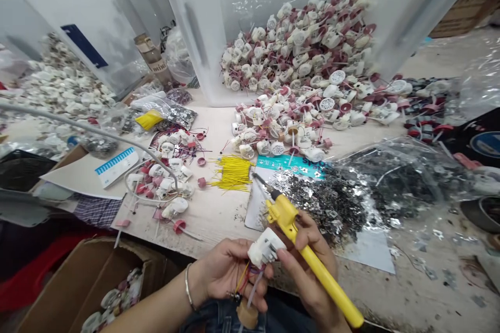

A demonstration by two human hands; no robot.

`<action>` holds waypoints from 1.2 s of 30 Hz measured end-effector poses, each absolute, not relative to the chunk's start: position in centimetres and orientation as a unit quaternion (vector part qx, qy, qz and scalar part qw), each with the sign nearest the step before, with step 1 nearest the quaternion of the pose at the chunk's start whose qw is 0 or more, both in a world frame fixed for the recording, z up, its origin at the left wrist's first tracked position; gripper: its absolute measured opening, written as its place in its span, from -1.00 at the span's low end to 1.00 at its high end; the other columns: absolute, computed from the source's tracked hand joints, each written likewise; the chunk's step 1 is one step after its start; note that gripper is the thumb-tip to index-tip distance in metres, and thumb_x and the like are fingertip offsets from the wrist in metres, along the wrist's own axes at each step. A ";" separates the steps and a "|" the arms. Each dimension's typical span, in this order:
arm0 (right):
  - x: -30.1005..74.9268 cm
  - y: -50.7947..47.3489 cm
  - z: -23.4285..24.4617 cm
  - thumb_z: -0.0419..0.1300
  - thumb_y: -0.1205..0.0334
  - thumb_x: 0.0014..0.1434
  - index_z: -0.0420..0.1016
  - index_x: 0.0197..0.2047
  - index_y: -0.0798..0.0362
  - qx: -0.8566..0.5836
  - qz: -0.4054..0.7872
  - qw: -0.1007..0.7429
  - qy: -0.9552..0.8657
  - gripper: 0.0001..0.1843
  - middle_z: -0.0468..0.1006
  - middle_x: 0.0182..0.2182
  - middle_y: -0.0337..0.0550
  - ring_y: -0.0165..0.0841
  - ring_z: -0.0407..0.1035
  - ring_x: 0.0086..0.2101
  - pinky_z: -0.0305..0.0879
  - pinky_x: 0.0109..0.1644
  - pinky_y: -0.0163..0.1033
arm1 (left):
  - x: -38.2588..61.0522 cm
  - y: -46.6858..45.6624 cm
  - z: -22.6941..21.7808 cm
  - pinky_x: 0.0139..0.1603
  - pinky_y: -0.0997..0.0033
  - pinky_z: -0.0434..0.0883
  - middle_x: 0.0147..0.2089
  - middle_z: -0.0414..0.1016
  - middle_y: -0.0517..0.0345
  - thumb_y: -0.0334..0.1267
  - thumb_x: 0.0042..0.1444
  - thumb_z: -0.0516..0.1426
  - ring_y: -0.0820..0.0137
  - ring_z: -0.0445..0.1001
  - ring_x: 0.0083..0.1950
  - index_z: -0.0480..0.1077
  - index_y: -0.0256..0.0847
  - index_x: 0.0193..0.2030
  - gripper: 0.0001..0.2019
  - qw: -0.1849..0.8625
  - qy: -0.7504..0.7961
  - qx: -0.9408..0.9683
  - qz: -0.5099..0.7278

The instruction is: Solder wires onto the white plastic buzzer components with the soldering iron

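My left hand (225, 272) grips a small white plastic housing (262, 247) from which thin yellow, red and purple wires (242, 280) hang. My right hand (309, 266) is wrapped around a yellow-handled soldering iron (332, 286), and its fingers also touch the housing. The iron's thin metal tip (261, 181) points forward, away from the housing, over a heap of silver metal tabs (328, 203). A bundle of cut yellow wires (233, 173) lies on the wooden workbench (213, 213) ahead of my hands.
Large heaps of white-and-red wired parts (300, 57) fill the bench's back. A clear bag of metal pieces (390, 177) lies right. A grey cable (97, 132) crosses the left side. An open cardboard box (94, 281) of parts sits below the bench edge at lower left.
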State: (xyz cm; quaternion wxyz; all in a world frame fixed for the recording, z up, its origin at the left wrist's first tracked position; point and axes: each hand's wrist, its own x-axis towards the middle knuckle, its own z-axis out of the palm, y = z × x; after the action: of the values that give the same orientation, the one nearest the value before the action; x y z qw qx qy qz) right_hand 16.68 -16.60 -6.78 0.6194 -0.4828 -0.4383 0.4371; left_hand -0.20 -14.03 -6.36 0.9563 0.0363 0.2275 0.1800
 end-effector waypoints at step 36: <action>17.7 -18.0 -8.5 0.33 0.52 -0.07 0.15 -0.40 0.01 -0.470 0.471 0.668 -0.333 -0.59 0.21 0.11 -0.25 -0.35 0.49 -0.10 0.45 -0.05 -0.28 | 2.8 -14.2 -3.0 0.19 0.14 0.16 -0.23 0.44 0.00 -0.34 0.17 0.12 0.32 0.40 -0.14 0.42 -0.26 -0.26 -0.93 0.354 0.448 0.766 0.295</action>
State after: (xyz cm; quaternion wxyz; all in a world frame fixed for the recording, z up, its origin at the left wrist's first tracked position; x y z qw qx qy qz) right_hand 17.70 -17.99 -8.49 0.6681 -0.4695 -0.3335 0.4711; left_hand 2.84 -14.21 -2.98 0.3542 0.7660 0.4483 0.2948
